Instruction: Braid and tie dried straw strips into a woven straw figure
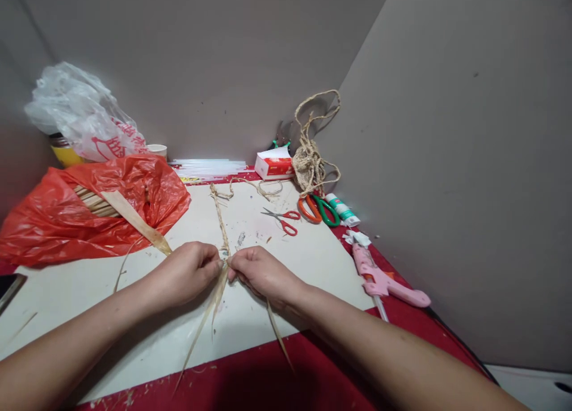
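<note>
My left hand (186,271) and my right hand (261,272) meet at the middle of a white board (313,262), both pinching a braided cord of dried straw (220,214). The braid runs away from my fingers toward the back of the board. Loose pale strands (203,321) hang from my fingers toward me, and one thin strand (279,336) trails out under my right wrist. A flat dried leaf strip (134,220) lies to the left of my left hand, reaching out of a red bag.
A red plastic bag (53,220) with dried strips and a white bag (84,116) sit at the left. Small red scissors (283,219), orange and green scissors (319,208), a glue tube (342,208), twine (310,155), a small box (273,162), glue sticks (208,168) and a pink glue gun (382,277) lie right and back.
</note>
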The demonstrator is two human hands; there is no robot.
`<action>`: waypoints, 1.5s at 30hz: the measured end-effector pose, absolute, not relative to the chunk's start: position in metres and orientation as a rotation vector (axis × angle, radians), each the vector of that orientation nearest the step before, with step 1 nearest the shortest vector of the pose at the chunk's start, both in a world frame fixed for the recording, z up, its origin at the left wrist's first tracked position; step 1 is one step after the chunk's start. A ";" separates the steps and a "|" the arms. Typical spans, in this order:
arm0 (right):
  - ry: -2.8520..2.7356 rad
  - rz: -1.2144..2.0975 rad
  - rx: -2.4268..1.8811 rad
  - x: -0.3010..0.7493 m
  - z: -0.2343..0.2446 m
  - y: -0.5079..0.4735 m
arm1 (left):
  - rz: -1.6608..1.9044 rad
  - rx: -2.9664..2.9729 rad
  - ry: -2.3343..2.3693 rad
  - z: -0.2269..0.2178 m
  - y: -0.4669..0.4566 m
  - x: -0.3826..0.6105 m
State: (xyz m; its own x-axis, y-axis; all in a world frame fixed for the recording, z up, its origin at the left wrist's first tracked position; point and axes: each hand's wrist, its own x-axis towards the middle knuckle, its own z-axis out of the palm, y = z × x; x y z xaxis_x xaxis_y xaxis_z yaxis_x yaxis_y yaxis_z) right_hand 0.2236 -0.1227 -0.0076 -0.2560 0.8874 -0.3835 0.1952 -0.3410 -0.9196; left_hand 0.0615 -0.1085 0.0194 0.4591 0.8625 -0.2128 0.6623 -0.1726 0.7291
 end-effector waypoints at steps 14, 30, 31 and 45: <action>-0.939 1.926 -1.260 0.220 -0.013 -0.131 | 0.182 2.377 1.138 0.013 -0.153 0.073; -1.021 2.034 -1.149 0.235 -0.006 -0.124 | 0.462 1.308 0.988 -0.003 -0.109 0.073; -1.034 2.031 -1.160 0.236 -0.006 -0.124 | 0.484 1.383 1.000 -0.004 -0.109 0.073; -1.489 1.700 -1.334 0.241 -0.009 -0.120 | 0.594 1.825 1.197 -0.003 -0.114 0.076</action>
State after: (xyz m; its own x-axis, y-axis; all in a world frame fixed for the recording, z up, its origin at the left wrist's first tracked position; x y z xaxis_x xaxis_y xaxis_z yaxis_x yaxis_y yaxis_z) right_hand 0.2410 -0.1196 -0.0089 -0.3861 0.8596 -0.3346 0.2181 -0.2674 -0.9386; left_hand 0.0758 -0.1137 -0.0032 0.4284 0.9015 -0.0607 0.4964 -0.1787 0.8495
